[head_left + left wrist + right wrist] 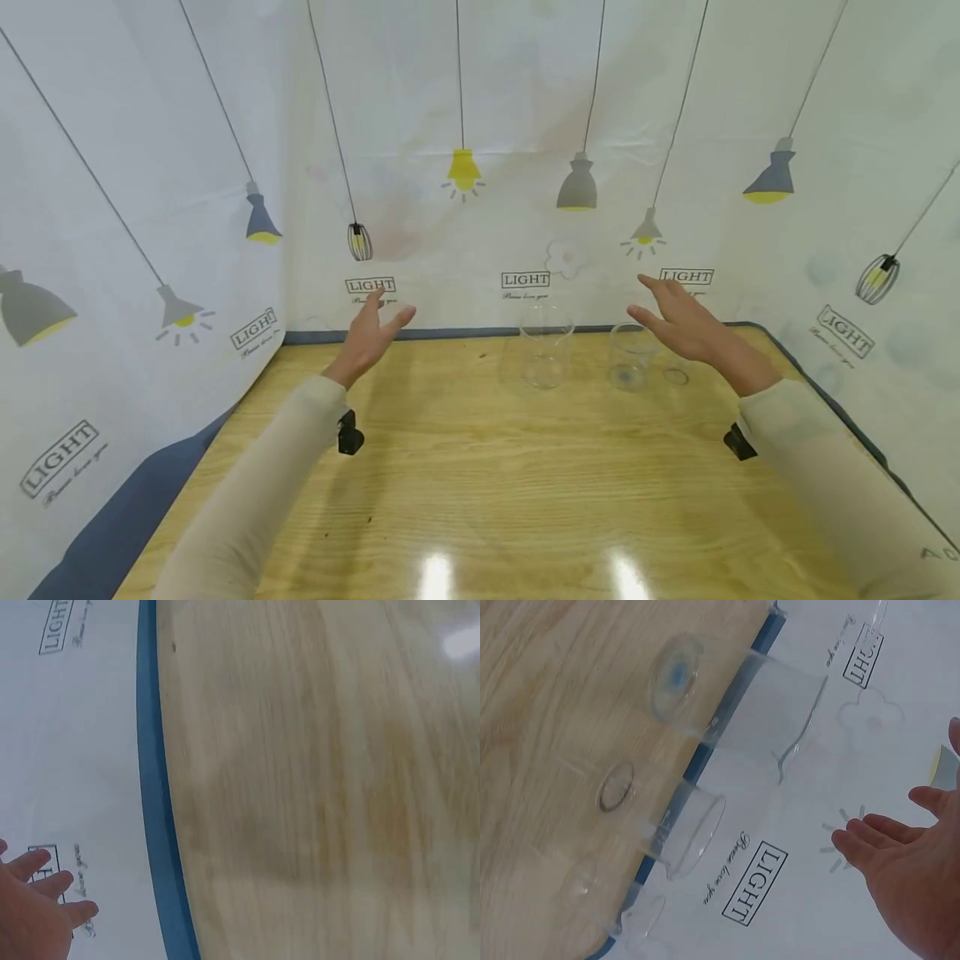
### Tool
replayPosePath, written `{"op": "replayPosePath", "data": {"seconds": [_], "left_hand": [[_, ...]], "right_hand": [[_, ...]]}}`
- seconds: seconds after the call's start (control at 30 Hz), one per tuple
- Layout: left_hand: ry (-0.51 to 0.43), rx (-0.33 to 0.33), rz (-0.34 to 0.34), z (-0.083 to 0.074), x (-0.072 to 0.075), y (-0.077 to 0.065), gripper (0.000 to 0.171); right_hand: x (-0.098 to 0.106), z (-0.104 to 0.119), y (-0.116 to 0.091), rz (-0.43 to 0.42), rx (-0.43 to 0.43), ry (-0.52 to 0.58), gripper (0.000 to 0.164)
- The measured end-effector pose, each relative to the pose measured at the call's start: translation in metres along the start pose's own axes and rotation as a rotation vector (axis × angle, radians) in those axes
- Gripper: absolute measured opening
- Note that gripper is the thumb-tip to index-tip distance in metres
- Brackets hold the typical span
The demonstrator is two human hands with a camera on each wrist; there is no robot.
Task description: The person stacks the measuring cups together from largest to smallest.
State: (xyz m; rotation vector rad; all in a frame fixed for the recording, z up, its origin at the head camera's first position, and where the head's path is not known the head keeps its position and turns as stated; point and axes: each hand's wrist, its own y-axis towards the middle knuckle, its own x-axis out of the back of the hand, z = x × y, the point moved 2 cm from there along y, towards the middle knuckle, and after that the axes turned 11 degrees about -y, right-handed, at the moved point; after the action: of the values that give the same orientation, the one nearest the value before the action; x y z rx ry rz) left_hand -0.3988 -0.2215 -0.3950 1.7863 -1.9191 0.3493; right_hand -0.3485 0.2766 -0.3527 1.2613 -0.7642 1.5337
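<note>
Three clear beakers stand toward the back of the table. The large beaker (546,360) is near the middle, the medium beaker (628,368) is to its right, and the small beaker (677,377) is partly behind my right hand. In the right wrist view, pouring lips show on the large beaker (754,712) and the medium beaker (694,832); the small beaker (641,915) is faint. My right hand (686,327) is raised above the beakers, fingers extended, holding nothing. Over the left part of the table, my left hand (366,335) is raised too, fingers spread and holding nothing.
Beneath the hands is a wood-grain table (480,467), with bright reflections near its front. A white curtain (510,208) printed with hanging lamps encloses the back and both sides, edged by a dark blue band (465,332). Black wrist cameras (349,433) sit at both cuffs.
</note>
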Motion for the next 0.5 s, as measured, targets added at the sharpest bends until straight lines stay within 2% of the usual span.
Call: {"op": "replayPosePath", "data": {"seconds": [0.17,0.5], "left_hand": [[-0.061,-0.021,0.009,-0.002,-0.021,-0.002,0.103],[-0.13,-0.074,0.05,-0.008,-0.051,-0.007,0.093]], "right_hand": [[-0.009,0.009,-0.002,-0.019,0.011,0.024,0.08],[-0.026,0.026,0.001,-0.037,0.043,0.036,0.084]]}}
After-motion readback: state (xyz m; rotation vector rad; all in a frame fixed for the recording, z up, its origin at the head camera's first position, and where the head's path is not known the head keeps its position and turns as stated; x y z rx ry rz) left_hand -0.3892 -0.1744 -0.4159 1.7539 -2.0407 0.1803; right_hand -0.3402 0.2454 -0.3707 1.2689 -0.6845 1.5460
